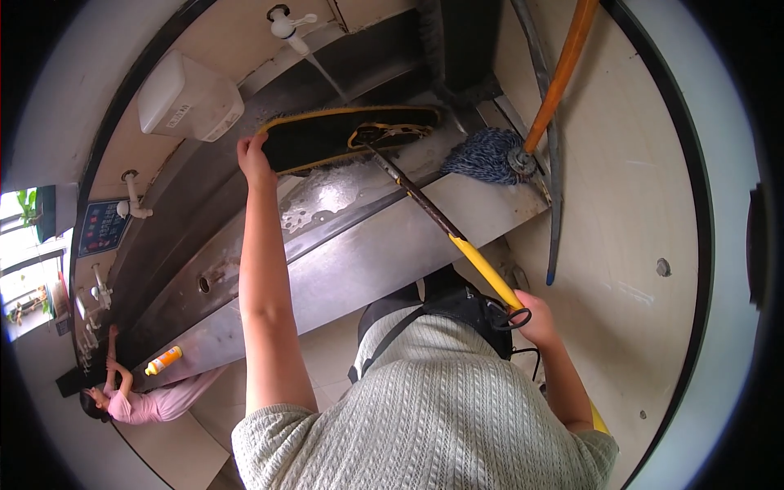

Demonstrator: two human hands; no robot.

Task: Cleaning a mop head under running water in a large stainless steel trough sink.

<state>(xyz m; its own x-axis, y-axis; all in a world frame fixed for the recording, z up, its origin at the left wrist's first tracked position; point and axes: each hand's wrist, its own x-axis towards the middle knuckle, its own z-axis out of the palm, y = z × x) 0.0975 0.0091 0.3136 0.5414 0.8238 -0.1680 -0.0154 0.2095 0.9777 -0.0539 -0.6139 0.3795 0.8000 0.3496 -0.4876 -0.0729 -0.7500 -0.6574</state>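
A long flat mop lies tilted over the metal trough sink (392, 237), its dark mop head (306, 147) edged in yellow with grey fringe. My left hand (256, 159) grips the left end of that head. My right hand (535, 318) is closed around the yellow part of the mop handle (483, 268), near a black loop. Worn, dark metal makes up the handle's upper stretch, which joins the head at a pivot. Water runs from a white tap (286, 26) down to the head's far edge. Wet, foamy patches show on the metal beside it.
A blue-grey string mop (490, 155) with an orange handle (562, 77) rests at the sink's right end, beside a grey pole (556, 196) against the wall. A white wall box (192, 98) hangs left. Further along are a yellow bottle (163, 360) and a person in pink (151, 404).
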